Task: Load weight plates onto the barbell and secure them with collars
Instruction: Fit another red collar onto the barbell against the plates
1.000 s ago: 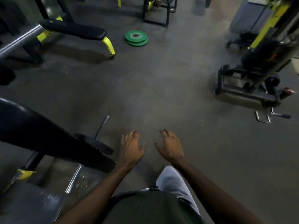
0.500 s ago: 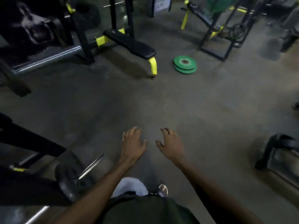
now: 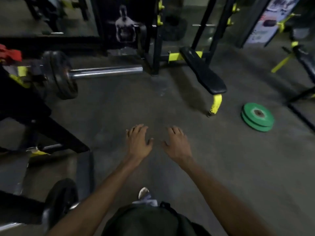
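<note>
Both hands out front, palms down, fingers loosely spread, holding nothing: left hand (image 3: 138,143), right hand (image 3: 177,144), close together above the floor (image 3: 221,167). Near left, a black plate (image 3: 59,196) on a bar. Right, two green plates (image 3: 257,117) stacked flat on the floor. Far left, barbell (image 3: 105,72) racked, black plates (image 3: 59,74) on it, sleeve end bare.

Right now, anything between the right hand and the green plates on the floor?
No. In the head view, only bare grey floor separates the right hand from the green plates; the bench foot stands beyond that stretch.
</note>
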